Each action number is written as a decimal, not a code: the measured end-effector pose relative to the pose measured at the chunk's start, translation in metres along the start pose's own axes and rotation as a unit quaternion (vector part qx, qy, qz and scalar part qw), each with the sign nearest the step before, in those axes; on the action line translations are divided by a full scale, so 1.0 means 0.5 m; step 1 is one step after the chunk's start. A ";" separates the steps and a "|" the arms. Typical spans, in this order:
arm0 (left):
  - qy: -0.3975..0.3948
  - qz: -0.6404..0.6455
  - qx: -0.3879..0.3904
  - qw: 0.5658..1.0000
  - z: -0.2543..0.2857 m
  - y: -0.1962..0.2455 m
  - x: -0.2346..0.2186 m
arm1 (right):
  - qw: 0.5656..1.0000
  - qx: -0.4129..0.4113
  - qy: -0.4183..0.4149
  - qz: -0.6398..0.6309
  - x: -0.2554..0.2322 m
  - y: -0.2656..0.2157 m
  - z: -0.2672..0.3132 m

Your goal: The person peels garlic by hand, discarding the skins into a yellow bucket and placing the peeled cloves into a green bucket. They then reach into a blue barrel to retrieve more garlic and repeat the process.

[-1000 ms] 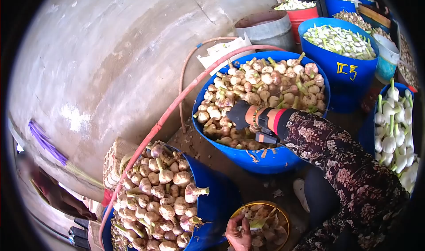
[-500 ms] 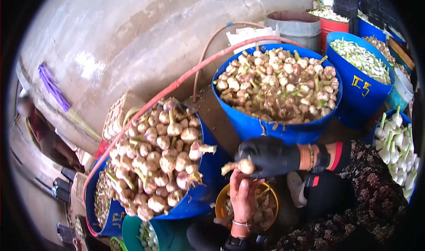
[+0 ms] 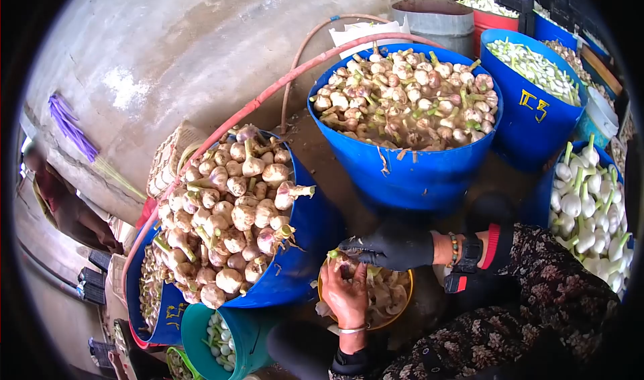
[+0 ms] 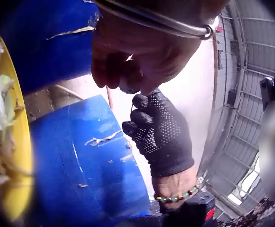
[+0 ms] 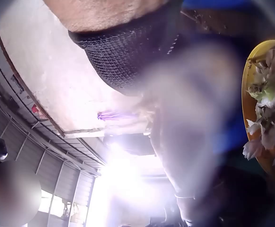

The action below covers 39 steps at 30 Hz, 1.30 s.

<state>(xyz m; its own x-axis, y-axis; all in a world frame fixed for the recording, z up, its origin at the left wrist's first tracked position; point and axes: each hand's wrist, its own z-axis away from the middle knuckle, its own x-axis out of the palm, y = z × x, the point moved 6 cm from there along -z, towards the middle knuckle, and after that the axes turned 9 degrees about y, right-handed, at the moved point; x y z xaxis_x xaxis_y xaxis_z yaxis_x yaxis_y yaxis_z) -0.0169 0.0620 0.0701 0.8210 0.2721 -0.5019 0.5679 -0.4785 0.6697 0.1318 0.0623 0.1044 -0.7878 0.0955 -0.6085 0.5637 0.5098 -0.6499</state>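
Observation:
My bare left hand (image 3: 345, 299) holds a garlic bulb (image 3: 347, 266) with a green stem end, fingers curled round it. From the right, my right hand (image 3: 392, 247) in a black glove pinches at the top of the same bulb. Its dotted glove fingers (image 4: 144, 116) are curled, with their tips right at the left hand's fingertips in the left wrist view. The bulb is mostly hidden there by the left hand. Just below both hands stands a yellow basin (image 3: 410, 293) holding papery garlic skins (image 5: 270, 101).
A tilted blue barrel (image 3: 315, 209) heaped with unpeeled garlic stands left, another blue barrel (image 3: 402, 172) of garlic ahead. Peeled white bulbs (image 3: 587, 212) lie at right, and some in a teal bucket (image 3: 251, 340). A pink hose (image 3: 268, 95) arches over the barrels.
The right hand has come back from the far barrel with a garlic bulb, which the left hand now holds over the basin. The right fingers have shifted to the bulb's top.

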 end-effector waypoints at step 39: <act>0.097 0.302 -0.128 0.940 0.050 -0.079 0.016 | 0.921 0.082 -0.065 -0.375 0.128 0.080 0.023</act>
<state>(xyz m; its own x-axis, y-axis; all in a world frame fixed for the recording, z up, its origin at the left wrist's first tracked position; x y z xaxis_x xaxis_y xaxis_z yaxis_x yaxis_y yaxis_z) -0.0341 0.0622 0.0261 0.9791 0.1743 0.1045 -0.0298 -0.3855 0.9222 0.1069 0.0790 0.0343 -0.9408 -0.3389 -0.0027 -0.0890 0.2546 -0.9630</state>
